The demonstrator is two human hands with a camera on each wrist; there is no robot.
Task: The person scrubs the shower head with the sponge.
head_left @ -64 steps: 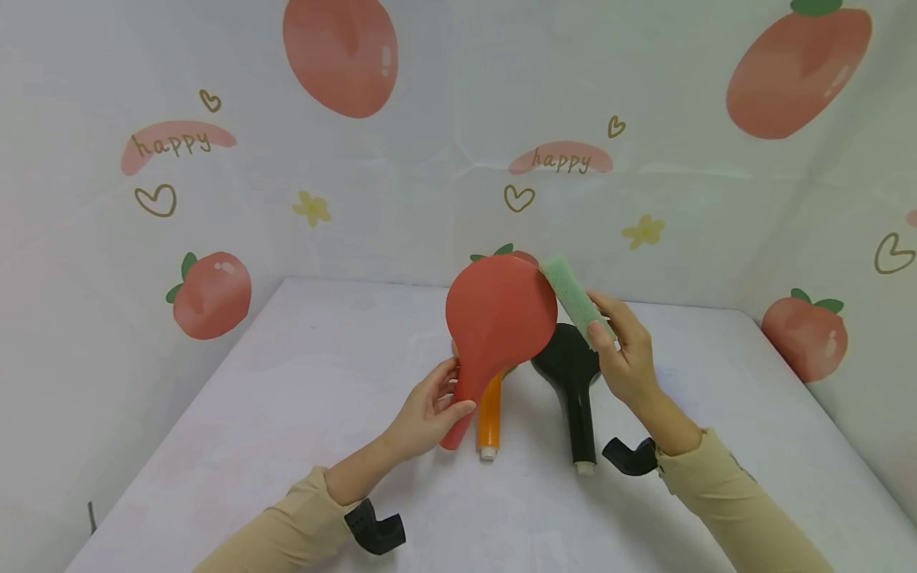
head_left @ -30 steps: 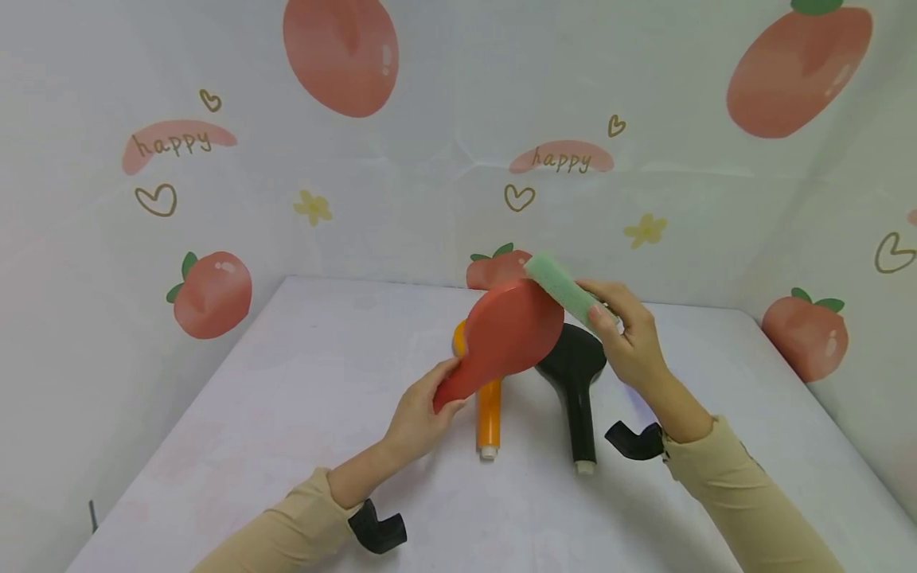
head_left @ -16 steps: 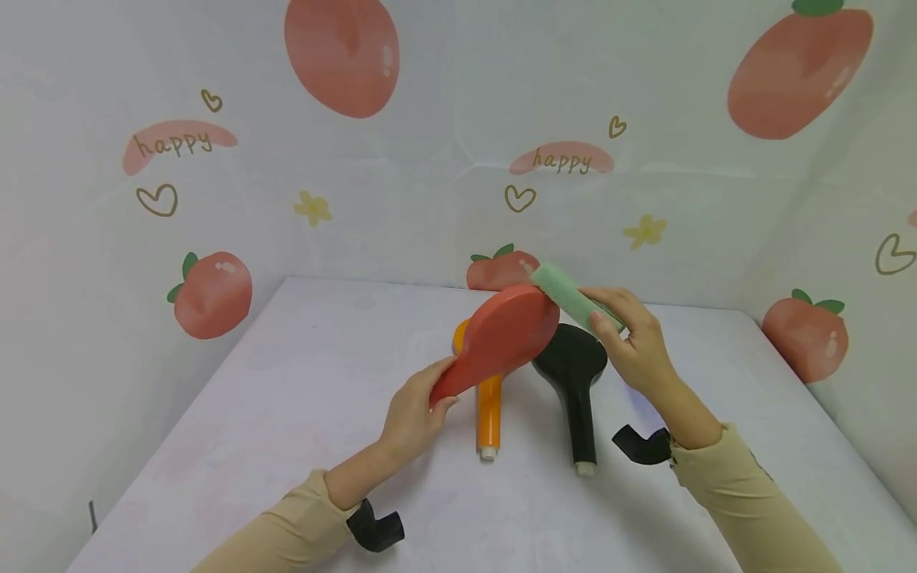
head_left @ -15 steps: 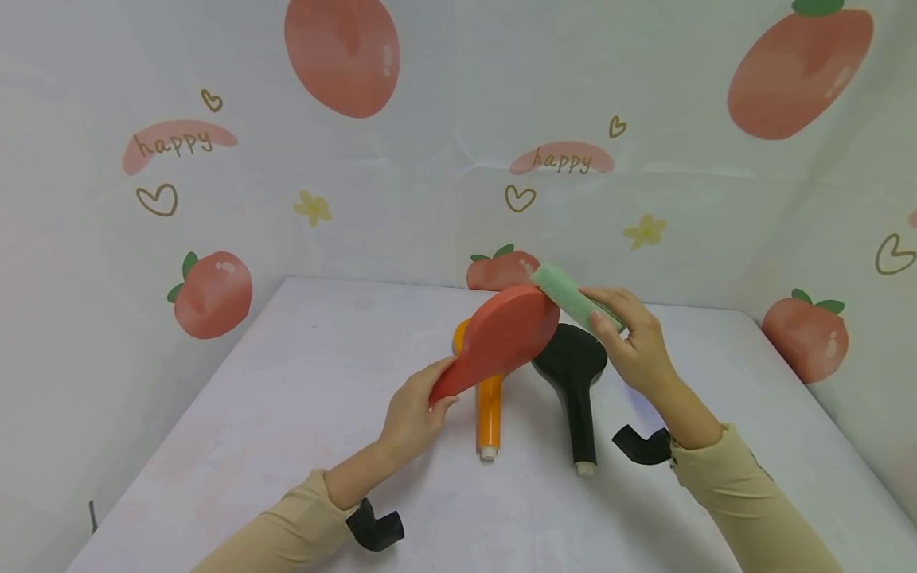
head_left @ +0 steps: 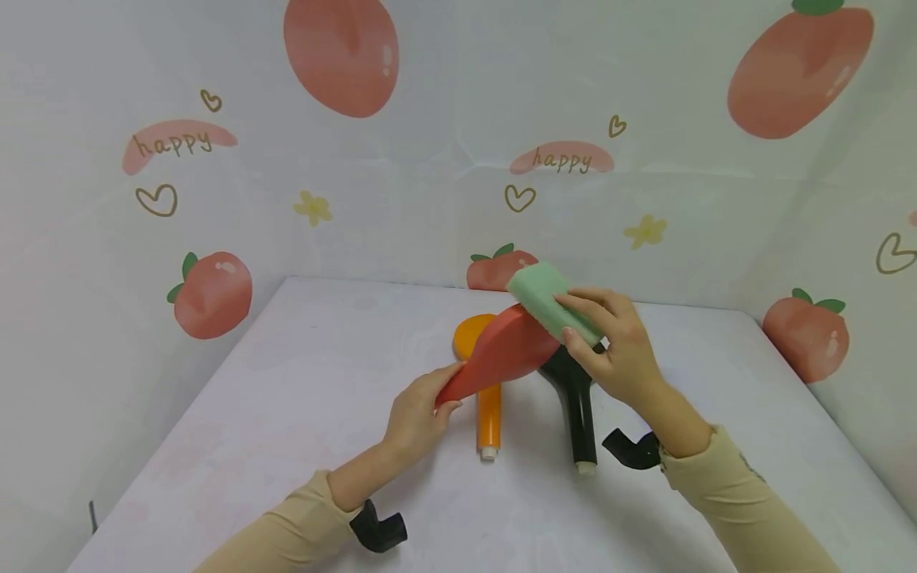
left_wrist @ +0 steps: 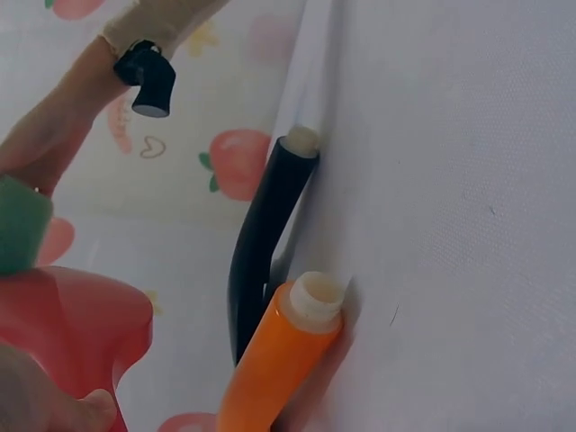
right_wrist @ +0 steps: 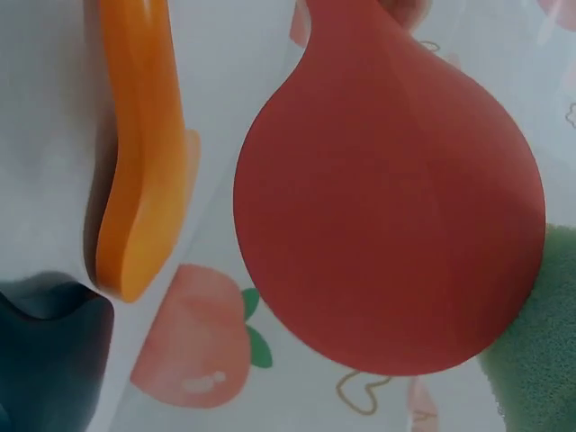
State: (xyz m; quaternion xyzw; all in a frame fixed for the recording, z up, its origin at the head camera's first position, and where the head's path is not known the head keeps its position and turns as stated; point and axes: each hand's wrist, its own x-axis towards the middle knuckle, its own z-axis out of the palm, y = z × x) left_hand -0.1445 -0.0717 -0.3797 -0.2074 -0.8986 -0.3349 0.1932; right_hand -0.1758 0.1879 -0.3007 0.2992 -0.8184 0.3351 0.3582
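My left hand (head_left: 415, 418) grips the handle of a red handheld shower head (head_left: 505, 350), held up over the table and tilted. My right hand (head_left: 622, 346) pinches a pale green sponge (head_left: 544, 296) between thumb and fingers and holds it against the far edge of the round head. The right wrist view shows the red head's smooth rounded side (right_wrist: 387, 198), with the sponge (right_wrist: 549, 351) overlapping its edge. Beneath lie an orange shower head (head_left: 489, 422), partly covered by the red one, and a black shower head (head_left: 579, 418), its top hidden by my right hand and the sponge.
The white table (head_left: 251, 446) runs back to a white backdrop (head_left: 401, 223) printed with fruit and hearts. White threaded ends of the orange shower head (left_wrist: 279, 355) and black shower head (left_wrist: 265, 225) face my side. A dark bracket sits at each wrist, the left bracket (head_left: 377, 529) low.
The red shower head has tipped flatter, uncovering more of the orange one. My right hand has shifted left and turned the sponge, so its broad side now shows above the red head's edge.
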